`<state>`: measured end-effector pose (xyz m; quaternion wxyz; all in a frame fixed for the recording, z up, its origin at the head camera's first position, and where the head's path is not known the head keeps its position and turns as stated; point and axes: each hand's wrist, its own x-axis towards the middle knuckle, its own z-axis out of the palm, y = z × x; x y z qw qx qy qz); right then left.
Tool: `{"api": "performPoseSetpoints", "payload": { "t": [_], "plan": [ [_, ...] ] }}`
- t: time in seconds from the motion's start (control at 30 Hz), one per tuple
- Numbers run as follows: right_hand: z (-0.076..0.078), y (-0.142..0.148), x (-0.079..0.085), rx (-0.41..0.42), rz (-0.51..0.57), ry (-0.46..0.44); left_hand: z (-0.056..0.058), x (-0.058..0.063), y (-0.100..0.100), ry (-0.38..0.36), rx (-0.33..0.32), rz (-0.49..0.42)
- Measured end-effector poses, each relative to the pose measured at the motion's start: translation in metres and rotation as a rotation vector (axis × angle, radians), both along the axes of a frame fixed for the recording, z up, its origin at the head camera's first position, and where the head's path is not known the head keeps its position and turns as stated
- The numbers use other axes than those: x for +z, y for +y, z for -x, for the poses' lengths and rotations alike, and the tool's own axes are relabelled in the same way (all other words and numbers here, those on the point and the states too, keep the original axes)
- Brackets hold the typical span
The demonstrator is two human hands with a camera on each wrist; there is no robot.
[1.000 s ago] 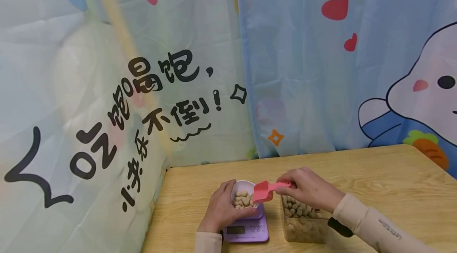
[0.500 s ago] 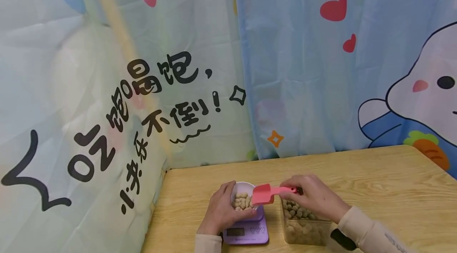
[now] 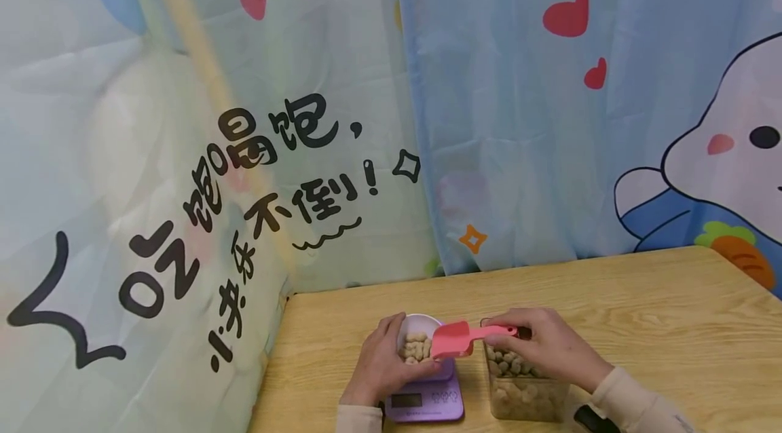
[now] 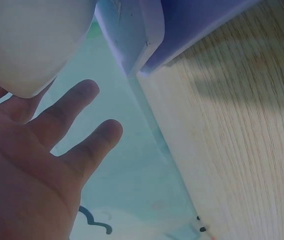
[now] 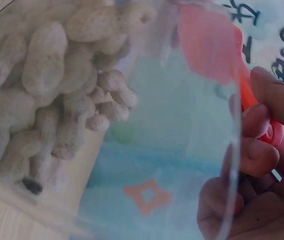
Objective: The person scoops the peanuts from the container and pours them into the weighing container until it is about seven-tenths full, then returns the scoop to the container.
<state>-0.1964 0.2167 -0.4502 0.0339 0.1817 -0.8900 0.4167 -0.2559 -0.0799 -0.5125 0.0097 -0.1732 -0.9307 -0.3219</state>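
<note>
My left hand [image 3: 383,360] holds a white bowl [image 3: 423,322] of peanuts [image 3: 417,348], thumb along its near side and fingers round the left. In the left wrist view the bowl [image 4: 32,45] fills the upper left corner beside spread fingers. Beneath it sits a purple kitchen scale [image 3: 427,409]. My right hand [image 3: 552,345] pinches the handle of a pink scoop [image 3: 452,339], whose blade overlaps the bowl's right rim. The right wrist view shows that scoop [image 5: 206,45] through a clear container wall; the inside of its blade is hidden there.
Below my right hand stands a clear container [image 3: 528,400] of peanuts [image 3: 506,362], to the right of the scale. A wooden table [image 3: 641,324] extends rightward. Printed curtains [image 3: 519,148] hang along its back and left edges.
My right hand has shifted slightly right and down, and the scoop now lies a little lower at the bowl's rim. The left hand stays on the bowl; the head view has tilted slightly.
</note>
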Motion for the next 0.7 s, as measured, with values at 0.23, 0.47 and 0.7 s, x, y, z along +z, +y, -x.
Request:
{"api": "performPoseSetpoints", "payload": {
  "t": [0.23,0.47,0.7],
  "plan": [
    [-0.010,0.021,0.011,-0.086,0.041,0.042,0.000,0.000,0.000,-0.018,0.000,-0.009],
    [-0.021,0.047,0.015,-0.117,0.059,0.070,0.001,-0.001,0.001,-0.014,0.006,-0.017],
    [-0.038,0.071,0.014,-0.175,-0.020,0.050,-0.001,0.000,0.001,-0.021,0.005,-0.014]
  ]
}}
